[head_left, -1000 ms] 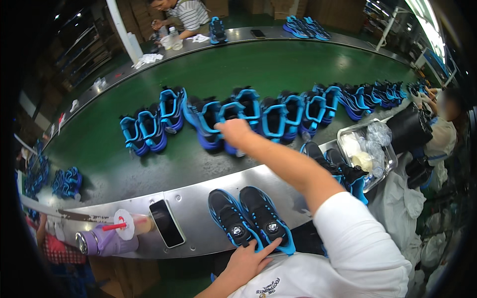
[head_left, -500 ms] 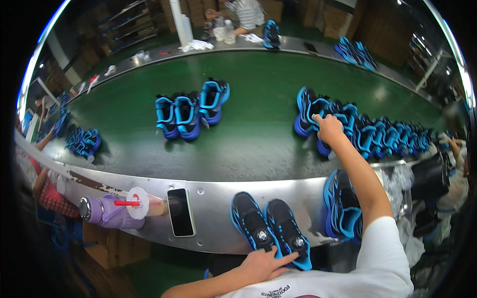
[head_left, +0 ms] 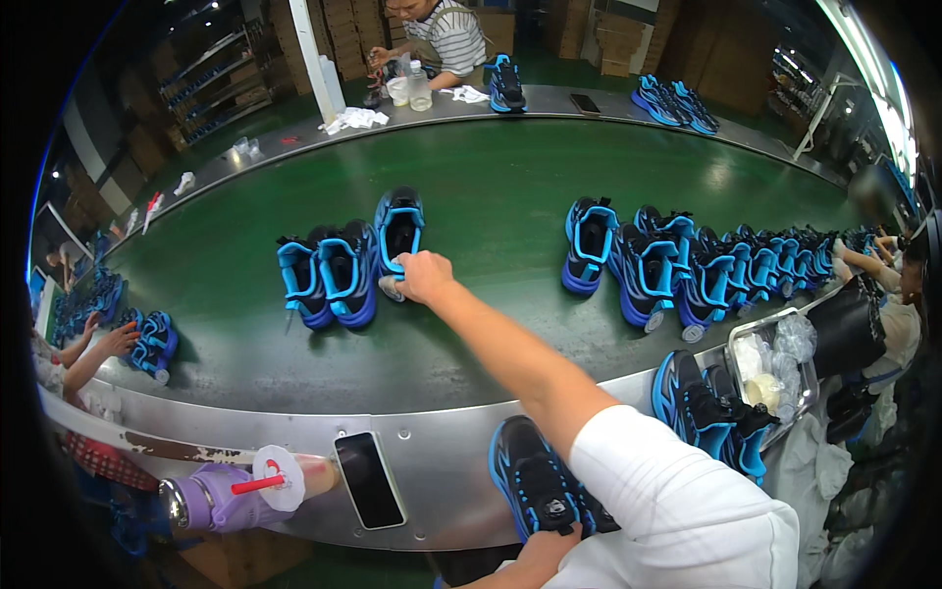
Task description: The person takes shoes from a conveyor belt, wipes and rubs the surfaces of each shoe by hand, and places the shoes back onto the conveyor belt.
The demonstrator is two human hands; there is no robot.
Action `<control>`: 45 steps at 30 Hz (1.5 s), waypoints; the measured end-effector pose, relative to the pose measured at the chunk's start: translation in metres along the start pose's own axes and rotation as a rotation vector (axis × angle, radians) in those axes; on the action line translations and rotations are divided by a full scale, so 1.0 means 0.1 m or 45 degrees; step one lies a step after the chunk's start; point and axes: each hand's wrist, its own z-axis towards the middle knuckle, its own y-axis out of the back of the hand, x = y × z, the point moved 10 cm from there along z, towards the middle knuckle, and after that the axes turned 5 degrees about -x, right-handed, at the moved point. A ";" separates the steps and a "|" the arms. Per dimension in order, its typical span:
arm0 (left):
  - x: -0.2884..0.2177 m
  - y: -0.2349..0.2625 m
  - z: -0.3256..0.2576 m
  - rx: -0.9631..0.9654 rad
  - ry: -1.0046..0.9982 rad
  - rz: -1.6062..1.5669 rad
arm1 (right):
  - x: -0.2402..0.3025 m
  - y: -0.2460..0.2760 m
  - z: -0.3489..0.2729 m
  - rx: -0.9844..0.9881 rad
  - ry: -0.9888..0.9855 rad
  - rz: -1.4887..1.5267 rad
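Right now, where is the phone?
The phone lies face-up on the steel ledge, lower left of the head view, between the purple cup and a blue-black sneaker.

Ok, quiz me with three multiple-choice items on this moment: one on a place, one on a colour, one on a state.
1. Where does the black phone lie?
A. on the green belt
B. on the steel rim of the line
C. in the metal tray

2. What colour is the straw in the lidded purple cup?
A. red
B. yellow
C. white

3. What is the right hand doing?
A. resting flat on the steel rim
B. holding the phone
C. closed in a grip on a blue-and-black sneaker

Answers: 1 B, the phone sits flat on the silver rim beside the cup. 2 A, a red straw pokes through the white lid. 3 C, the arm is stretched across the green conveyor belt and the fingers wrap the heel of that sneaker.
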 end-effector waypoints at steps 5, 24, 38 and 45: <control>-0.86 0.93 -0.05 -0.522 -0.356 0.553 | -1.16 0.75 -0.68 -0.063 -0.066 -0.006; 1.07 3.89 1.47 -0.710 0.444 0.972 | -1.20 1.81 -1.89 0.119 0.091 0.154; 3.30 6.18 0.27 -1.011 0.907 1.026 | -0.71 1.03 -3.48 0.532 -0.040 0.436; 2.95 5.95 0.35 -1.280 0.907 1.005 | -0.77 0.99 -3.70 0.515 -0.064 0.458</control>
